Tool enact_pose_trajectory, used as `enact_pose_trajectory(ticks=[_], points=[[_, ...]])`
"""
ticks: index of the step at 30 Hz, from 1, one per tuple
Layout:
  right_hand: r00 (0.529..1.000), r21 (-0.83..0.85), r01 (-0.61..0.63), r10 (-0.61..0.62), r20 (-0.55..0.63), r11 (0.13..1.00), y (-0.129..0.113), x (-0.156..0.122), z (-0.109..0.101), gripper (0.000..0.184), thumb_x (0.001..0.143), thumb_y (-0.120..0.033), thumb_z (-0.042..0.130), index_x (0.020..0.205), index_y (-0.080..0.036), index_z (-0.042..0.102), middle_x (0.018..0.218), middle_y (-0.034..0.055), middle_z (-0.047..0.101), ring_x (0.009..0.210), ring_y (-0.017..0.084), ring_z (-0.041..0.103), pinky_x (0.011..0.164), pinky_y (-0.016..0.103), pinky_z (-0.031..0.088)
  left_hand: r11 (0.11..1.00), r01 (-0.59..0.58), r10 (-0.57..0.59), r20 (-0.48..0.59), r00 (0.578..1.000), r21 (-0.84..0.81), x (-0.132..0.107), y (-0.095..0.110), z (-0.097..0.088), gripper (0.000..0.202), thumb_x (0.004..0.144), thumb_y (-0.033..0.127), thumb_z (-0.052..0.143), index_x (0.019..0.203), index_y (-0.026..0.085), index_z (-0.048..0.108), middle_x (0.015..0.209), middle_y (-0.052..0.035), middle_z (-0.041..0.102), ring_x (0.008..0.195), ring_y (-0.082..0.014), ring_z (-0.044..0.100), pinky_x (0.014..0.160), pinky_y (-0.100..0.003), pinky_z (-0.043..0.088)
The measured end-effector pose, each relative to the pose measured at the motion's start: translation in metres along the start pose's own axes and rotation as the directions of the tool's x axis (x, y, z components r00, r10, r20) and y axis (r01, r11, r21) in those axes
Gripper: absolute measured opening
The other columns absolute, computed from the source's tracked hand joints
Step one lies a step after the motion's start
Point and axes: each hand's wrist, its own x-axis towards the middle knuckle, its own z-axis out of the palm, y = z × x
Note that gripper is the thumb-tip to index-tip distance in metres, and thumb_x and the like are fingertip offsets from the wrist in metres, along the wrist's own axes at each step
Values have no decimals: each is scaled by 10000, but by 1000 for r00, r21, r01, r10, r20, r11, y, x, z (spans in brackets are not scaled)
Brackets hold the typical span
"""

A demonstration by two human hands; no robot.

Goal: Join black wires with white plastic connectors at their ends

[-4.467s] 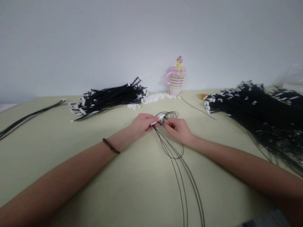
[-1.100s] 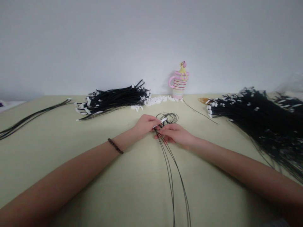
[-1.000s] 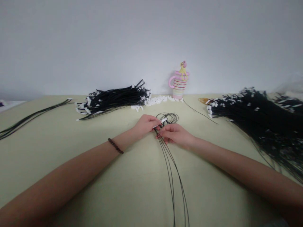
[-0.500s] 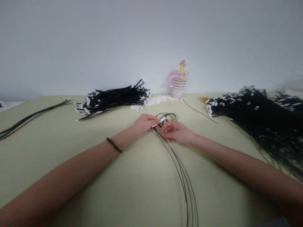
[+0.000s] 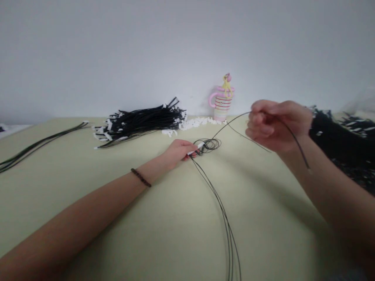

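My left hand (image 5: pixel 181 150) rests low over the table, its thumb and fingers closed on a white connector (image 5: pixel 197 148). Thin black wires (image 5: pixel 215 192) run from the connector toward the near table edge. Just past it lies a loose tangle of loops (image 5: pixel 213 144). My right hand (image 5: pixel 278 125), blurred by motion, is raised to the right with the fingers curled around one black wire (image 5: pixel 236 117). That wire stretches from the loops up to the hand, and its free end hangs down over the wrist.
Behind, a bundle of black cables with white ends (image 5: pixel 140 121) lies near the wall. Beside it are scattered white connectors (image 5: pixel 196 123) and a pink striped cup (image 5: pixel 222 104). More cables (image 5: pixel 342 144) are heaped at the right, and a few wires (image 5: pixel 43 142) lie far left.
My right hand has moved up and to the right, away from the connector, drawing one black wire with it. My left hand has stayed in place on the connector.
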Motion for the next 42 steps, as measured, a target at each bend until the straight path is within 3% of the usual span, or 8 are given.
enact_pose_trajectory(ticks=[3,7,10,13,15,17,23,42], points=[[970,-44,124,-131,-206,991,-18,-2,-8,510,853,-153,70,799,-178,576,658,-86,575,421,-38,373,421,190,167,1000,2,-2,-3,1000,-4,0,0,0,228,646,309,599,701,92,642,616,-44,579,499,-75,454,430,-192,277],[909,-114,215,-242,-338,970,-20,3,-20,332,884,-188,245,831,-203,572,696,-89,564,465,-48,396,412,165,182,1000,16,-17,-7,1000,-22,0,2,0,227,641,304,603,703,90,645,609,-45,581,503,-77,461,431,-194,276],[874,-293,294,-380,-302,910,-2,11,-24,141,814,-205,461,799,-195,601,548,-64,496,432,-3,384,409,175,228,999,23,-23,-9,1000,-40,0,1,-1,218,635,298,610,693,91,646,609,-42,582,499,-75,461,432,-195,275],[855,-634,271,-484,-188,724,29,16,-18,106,735,-235,572,728,-144,626,476,-40,457,415,36,367,396,193,225,996,41,-42,-5,999,-73,1,1,-1,213,638,298,608,689,95,649,590,-30,569,472,-62,437,420,-194,256],[897,-782,193,-430,-104,593,55,16,-8,141,726,-242,569,680,-120,623,493,-25,463,435,42,362,408,193,229,993,62,-64,-14,998,-99,2,2,-1,204,638,293,607,680,98,649,568,-19,552,455,-55,420,414,-193,249],[939,-832,166,-342,-30,529,80,13,2,179,743,-229,520,629,-113,595,496,-24,448,454,46,360,430,189,243,990,76,-80,-29,996,-117,1,3,0,192,632,284,612,666,99,647,555,-13,541,453,-54,418,415,-191,250],[976,-863,151,-212,53,482,132,0,16,188,728,-169,445,554,-123,497,507,-31,421,495,54,378,486,175,265,982,101,-103,-3,995,-160,-2,7,6,180,620,276,628,638,96,628,533,-7,524,450,-56,420,415,-192,244],[983,-869,145,-166,74,474,136,-5,16,208,750,-175,411,557,-133,476,522,-29,412,519,69,388,510,189,266,979,100,-104,-11,995,-175,-3,8,7,181,627,272,626,621,92,609,521,-8,521,441,-54,407,418,-201,238]])
